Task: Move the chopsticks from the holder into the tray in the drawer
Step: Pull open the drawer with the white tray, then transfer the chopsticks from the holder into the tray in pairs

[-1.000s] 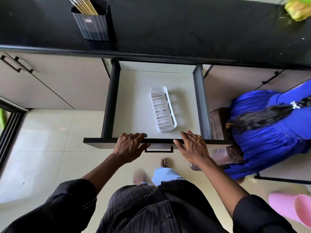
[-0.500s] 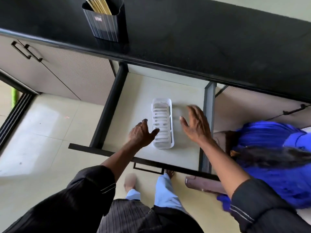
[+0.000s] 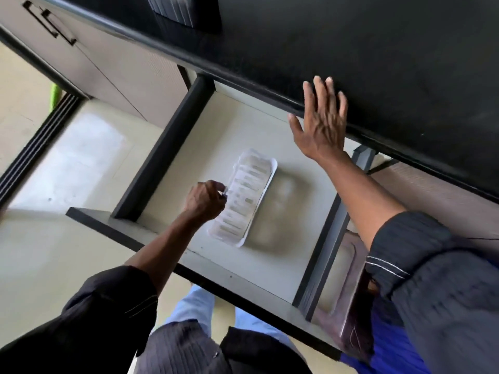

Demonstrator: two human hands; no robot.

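Note:
A white slotted tray [image 3: 244, 197] lies in the pulled-out drawer [image 3: 172, 133]. My left hand [image 3: 206, 199] pinches the tray's left rim with curled fingers. Held up with its fingers spread and nothing in it, my right hand [image 3: 321, 121] hovers over the drawer's back right, just below the black counter edge. Only the bottom of the dark ribbed holder [image 3: 175, 9] shows on the counter at the top edge; the chopsticks are out of view.
The black countertop [image 3: 378, 49] overhangs the back of the drawer. Beige cabinet doors with black handles [image 3: 50, 25] are at upper left. Blue cloth and a brown stool [image 3: 348, 306] sit beside the drawer's right side. The tiled floor lies to the left.
The view has tilted and moved closer. My left hand has gone from hovering to gripping the tray's rim. My right hand has risen toward the counter edge.

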